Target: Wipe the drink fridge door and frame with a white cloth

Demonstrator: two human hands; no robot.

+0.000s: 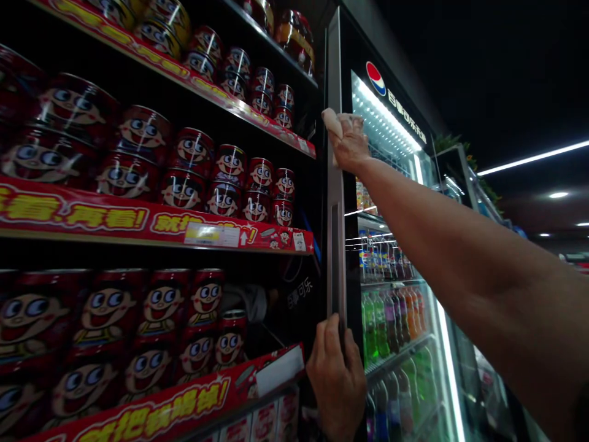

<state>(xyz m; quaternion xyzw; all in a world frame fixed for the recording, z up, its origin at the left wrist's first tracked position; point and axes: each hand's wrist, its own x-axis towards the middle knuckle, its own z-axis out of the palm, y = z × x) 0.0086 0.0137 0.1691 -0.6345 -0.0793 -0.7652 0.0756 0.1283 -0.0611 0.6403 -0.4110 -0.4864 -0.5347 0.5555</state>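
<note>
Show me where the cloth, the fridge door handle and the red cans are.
cloth (pixel 332 122): head view, on the pale fold above the right hand's fingers.
fridge door handle (pixel 336 245): head view, on the middle of the vertical metal bar.
red cans (pixel 230 164): head view, on a can's cartoon face, middle shelf.

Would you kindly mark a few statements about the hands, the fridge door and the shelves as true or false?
1. The right hand presses a pale cloth against the glass-fronted drinks fridge. True.
2. The left hand grips a green bottle. False: it holds the fridge's silver vertical door handle.
3. The red shelves hold red cartoon-face cans. True.
4. The fridge interior is dark. False: it is lit.
</note>
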